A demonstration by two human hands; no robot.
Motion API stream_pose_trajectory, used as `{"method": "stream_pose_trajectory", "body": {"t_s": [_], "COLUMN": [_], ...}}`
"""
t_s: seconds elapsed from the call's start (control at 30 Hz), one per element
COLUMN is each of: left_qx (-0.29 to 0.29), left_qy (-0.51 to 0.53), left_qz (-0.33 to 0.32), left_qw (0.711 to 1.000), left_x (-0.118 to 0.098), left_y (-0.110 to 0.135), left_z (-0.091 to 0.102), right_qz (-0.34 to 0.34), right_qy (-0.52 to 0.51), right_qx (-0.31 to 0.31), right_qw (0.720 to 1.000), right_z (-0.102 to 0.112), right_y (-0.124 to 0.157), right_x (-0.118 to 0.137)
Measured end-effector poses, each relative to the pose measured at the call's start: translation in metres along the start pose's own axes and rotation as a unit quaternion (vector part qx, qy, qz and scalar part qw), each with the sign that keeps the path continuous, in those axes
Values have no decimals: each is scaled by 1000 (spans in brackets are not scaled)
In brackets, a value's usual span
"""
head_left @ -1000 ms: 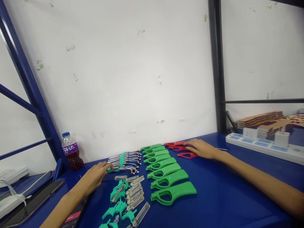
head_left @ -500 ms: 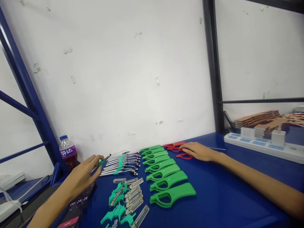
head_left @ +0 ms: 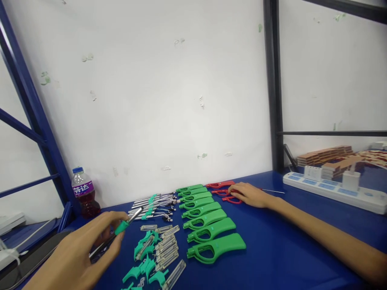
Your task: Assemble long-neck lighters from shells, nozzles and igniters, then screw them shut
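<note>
My left hand (head_left: pixel 81 249) is lifted at the lower left, its fingers closed on a thin metal rod with a green collar (head_left: pixel 125 224). More such rods (head_left: pixel 151 206) lie in a row near the wall. My right hand (head_left: pixel 249 194) rests flat on the red plastic handles (head_left: pixel 222 189) at the back, fingers stretched over them. A column of several green handles (head_left: pixel 208 225) lies between the two hands. Small teal triggers and clear tubes (head_left: pixel 157 251) lie in front of the rods.
A drink bottle with a purple label (head_left: pixel 83 193) stands at the back left by the blue frame. A phone (head_left: pixel 99 249) lies under my left hand. A white power strip (head_left: pixel 332 189) and stacked brown pieces (head_left: pixel 326 155) sit at the right. A black post (head_left: pixel 272 88) rises behind.
My left hand has picked one green-collared rod out of the row and drawn it back toward me and to the left. The right hand has stayed on the red handles.
</note>
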State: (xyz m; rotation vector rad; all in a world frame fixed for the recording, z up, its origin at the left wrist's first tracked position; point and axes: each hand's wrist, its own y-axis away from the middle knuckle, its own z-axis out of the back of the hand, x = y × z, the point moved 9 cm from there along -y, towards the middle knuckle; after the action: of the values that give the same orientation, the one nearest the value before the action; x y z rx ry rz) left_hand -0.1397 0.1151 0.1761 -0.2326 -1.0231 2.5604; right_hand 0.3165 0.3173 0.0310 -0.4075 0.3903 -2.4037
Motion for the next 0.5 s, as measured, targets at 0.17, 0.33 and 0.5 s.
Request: {"method": "stream_pose_trajectory", "body": {"t_s": [0.17, 0.33, 0.5], "left_qx": [13, 16, 14], "left_qy": [22, 24, 36], "left_qz": [4, 0, 13], "left_qw": [1000, 1000, 999], "left_x": [-11, -11, -9], "left_y": [19, 28, 30], "left_z": [-3, -4, -7], "right_qz": [4, 18, 25], "right_qy": [-1, -18, -24], "right_qx": [-11, -25, -48], "right_qw": [1000, 999, 998], "right_z": [2, 5, 13], "right_y": [-1, 0, 1], "right_x": [-1, 2, 5]}}
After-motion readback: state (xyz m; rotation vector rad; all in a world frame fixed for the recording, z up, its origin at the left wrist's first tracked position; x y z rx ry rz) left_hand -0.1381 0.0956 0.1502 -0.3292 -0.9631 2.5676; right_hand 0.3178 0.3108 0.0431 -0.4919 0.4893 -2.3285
